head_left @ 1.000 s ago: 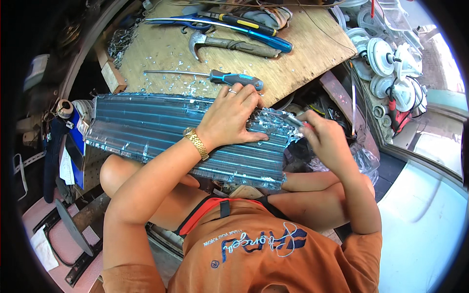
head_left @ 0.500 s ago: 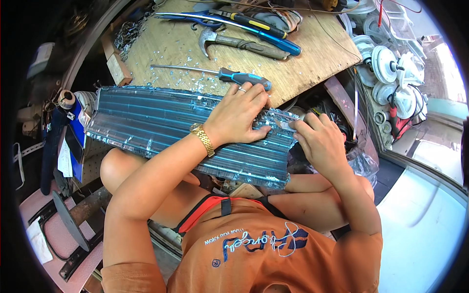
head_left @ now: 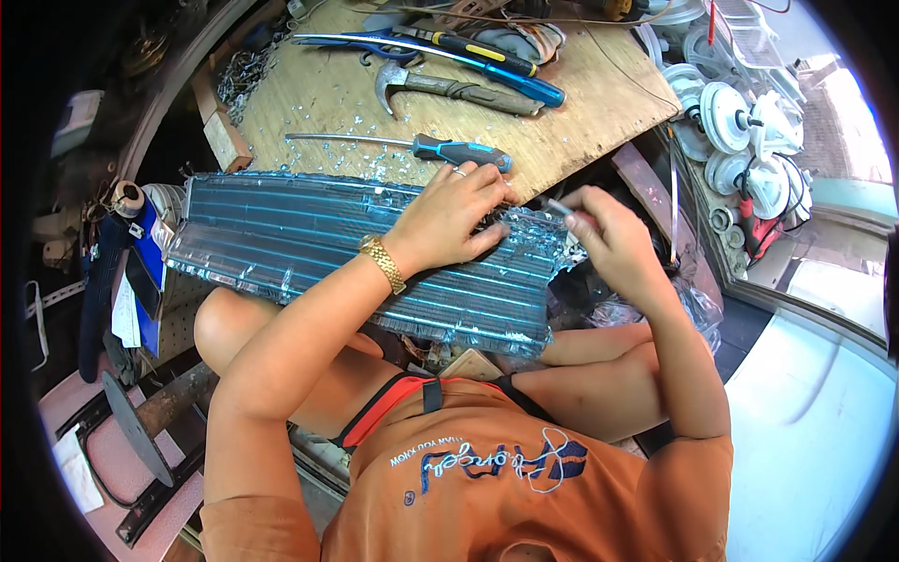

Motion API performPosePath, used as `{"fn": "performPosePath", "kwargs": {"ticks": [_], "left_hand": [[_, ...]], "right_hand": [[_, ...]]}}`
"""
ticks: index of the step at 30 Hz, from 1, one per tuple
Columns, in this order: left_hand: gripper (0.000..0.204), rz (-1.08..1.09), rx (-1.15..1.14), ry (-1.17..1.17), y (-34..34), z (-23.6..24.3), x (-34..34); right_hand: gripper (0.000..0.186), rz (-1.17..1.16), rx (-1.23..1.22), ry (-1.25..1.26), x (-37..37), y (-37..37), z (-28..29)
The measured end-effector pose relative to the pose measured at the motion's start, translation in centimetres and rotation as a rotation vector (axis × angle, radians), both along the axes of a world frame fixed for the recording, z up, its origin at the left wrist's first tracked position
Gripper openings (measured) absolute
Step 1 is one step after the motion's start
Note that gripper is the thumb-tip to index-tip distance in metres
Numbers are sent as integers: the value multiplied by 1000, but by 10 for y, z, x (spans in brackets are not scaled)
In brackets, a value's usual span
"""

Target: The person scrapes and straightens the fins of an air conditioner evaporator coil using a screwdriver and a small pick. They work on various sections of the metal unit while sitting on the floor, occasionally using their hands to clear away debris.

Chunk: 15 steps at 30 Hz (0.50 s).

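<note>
A long blue finned coil panel (head_left: 300, 244) lies across my lap and the edge of a plywood board (head_left: 581, 103). My left hand (head_left: 449, 217), with a gold watch at the wrist, presses flat on the panel's right part. My right hand (head_left: 609, 239) is at the panel's torn right end, pinching a thin grey metal tool or tube (head_left: 560, 206). Silvery fin scraps stick out around that end. A screwdriver with a black and blue handle (head_left: 440, 148) lies on the board just above my left hand.
On the board lie a claw hammer (head_left: 449, 86), blue-handled cutters (head_left: 440, 51) and metal shavings. White fan motors (head_left: 740, 122) are piled at the right. A wood block (head_left: 225, 140) and a chain (head_left: 239, 75) sit at the board's left edge. A pale floor (head_left: 805, 431) is at the lower right.
My right hand has shifted left and up along the panel's right end, closer to my left hand. My left hand stays pressed on the panel.
</note>
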<state>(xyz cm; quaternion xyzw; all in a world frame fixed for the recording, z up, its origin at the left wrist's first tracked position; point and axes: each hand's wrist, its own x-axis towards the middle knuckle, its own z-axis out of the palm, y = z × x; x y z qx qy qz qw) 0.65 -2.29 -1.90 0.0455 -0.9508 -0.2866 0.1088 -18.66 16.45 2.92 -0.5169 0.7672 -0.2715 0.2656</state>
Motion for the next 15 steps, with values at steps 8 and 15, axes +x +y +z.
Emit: {"fn": "performPosePath", "kwargs": {"ticks": [8, 15], "left_hand": [[25, 32, -10, -19, 3, 3, 1], [23, 64, -61, -33, 7, 2, -2]], "right_hand": [[30, 54, 83, 117, -2, -3, 16], [32, 128, -6, 255, -9, 3, 15]]}}
